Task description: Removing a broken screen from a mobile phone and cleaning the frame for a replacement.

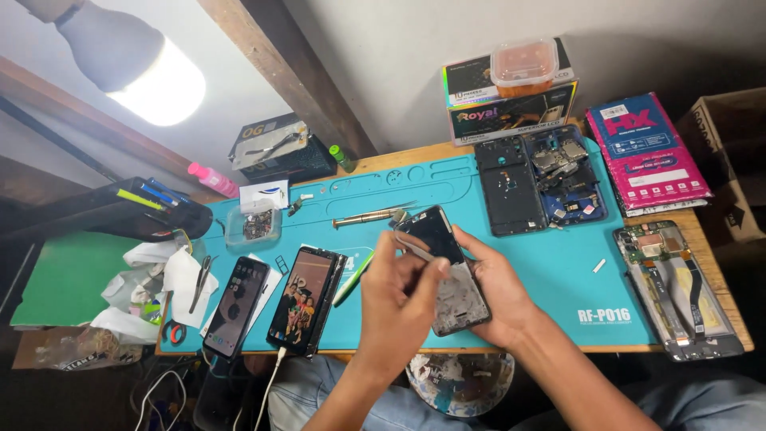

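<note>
Above the blue mat (511,263) on the worktop, the right hand (499,291) cradles an opened phone (444,267) while the left hand (396,299) pinches tweezers (415,249) against it; steadying both wrists should help. A clear tub (254,226) holds small parts; a lidded box (524,65) looks orange inside.

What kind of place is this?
Most likely a phone repair bench: a teal work mat covers the table, opened phone bodies lie on it, and both hands hold a dismantled phone.
</note>
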